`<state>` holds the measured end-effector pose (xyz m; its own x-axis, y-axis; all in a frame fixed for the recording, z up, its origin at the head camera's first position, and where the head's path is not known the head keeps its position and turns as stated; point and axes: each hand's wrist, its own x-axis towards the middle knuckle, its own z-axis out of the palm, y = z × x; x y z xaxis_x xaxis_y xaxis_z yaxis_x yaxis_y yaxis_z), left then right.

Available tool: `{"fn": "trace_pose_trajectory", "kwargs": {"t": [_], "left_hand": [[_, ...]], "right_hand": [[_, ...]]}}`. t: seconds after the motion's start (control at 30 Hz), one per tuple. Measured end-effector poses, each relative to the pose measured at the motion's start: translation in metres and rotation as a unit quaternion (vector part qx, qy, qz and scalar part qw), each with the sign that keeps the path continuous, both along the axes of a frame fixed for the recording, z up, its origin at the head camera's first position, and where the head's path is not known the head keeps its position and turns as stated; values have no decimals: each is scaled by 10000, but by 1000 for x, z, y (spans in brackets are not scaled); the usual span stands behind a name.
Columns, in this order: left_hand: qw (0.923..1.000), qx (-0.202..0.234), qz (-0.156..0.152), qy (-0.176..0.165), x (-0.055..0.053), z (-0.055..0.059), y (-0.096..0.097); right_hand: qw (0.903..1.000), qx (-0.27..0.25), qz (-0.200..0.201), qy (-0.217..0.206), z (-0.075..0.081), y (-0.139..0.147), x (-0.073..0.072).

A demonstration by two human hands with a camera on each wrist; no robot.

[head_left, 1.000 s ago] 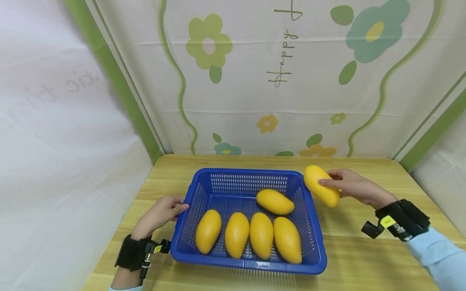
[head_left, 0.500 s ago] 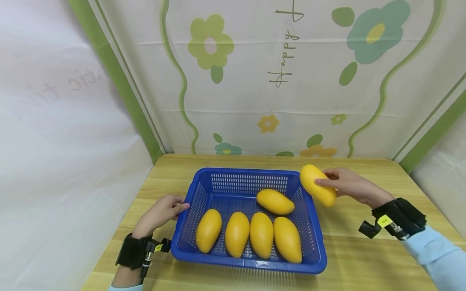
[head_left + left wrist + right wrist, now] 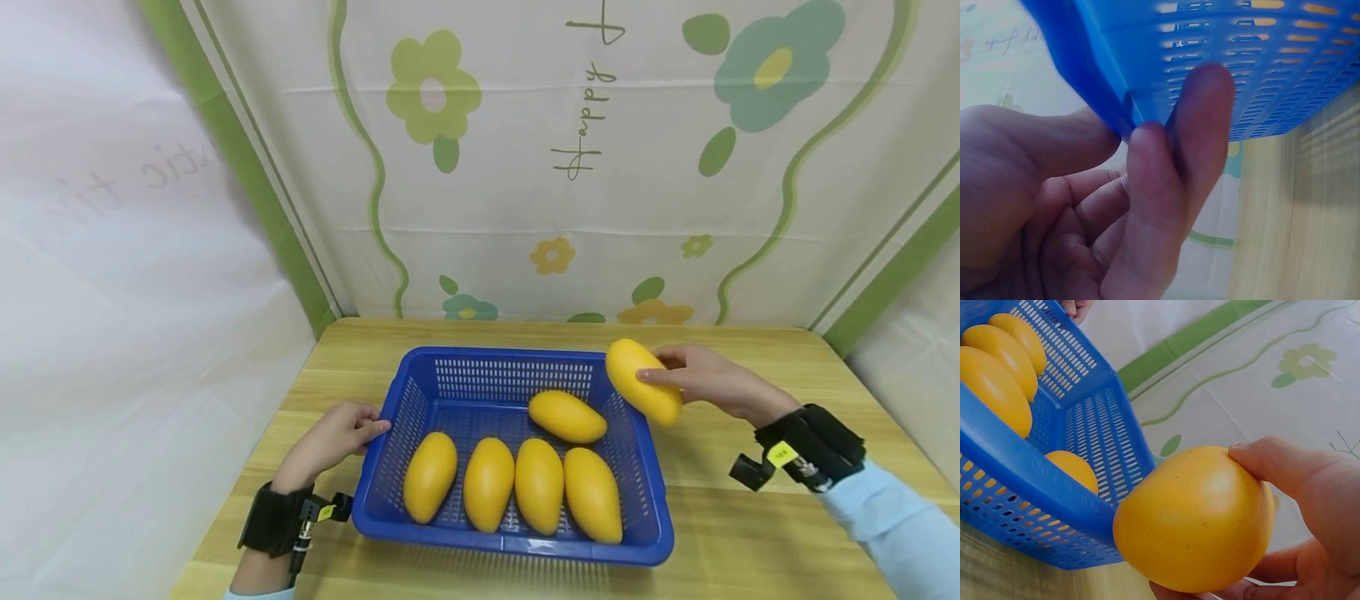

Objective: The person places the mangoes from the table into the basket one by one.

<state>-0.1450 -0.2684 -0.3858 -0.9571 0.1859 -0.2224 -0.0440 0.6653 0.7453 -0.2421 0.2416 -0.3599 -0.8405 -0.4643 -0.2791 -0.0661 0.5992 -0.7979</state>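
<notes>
A blue perforated plastic basket [image 3: 501, 543] stands on the wooden table. Several yellow mangoes lie in it: a row along the near side, including one mango [image 3: 489, 485], and a single mango [image 3: 567, 417] lying crosswise at the back right. My left hand [image 3: 337, 437] pinches the basket's left rim; in the left wrist view the thumb is on one side of the rim and fingers [image 3: 1200, 119] lie against the slotted wall. With my right hand [image 3: 712, 379] I grip another mango [image 3: 643, 382], tilted, over the right rim. The right wrist view shows thumb and fingers around this mango [image 3: 1194, 519].
The wooden table [image 3: 757, 450] reaches out on both sides of the basket. A white cloth [image 3: 495, 192] printed with flowers hangs behind it, with white cloth walls at left and right. A camera is strapped to each wrist.
My right hand has carried its mango a short way left, from beside the basket to over its right rim. The left hand and basket stay in place.
</notes>
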Motion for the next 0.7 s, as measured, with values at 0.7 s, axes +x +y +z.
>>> {"fn": "trace_pose_trajectory", "kwargs": {"t": [0.7], "left_hand": [[10000,25,-43,-3,0,0,-1]], "right_hand": [[9994,-237,261,1,7,-25,-1]]}}
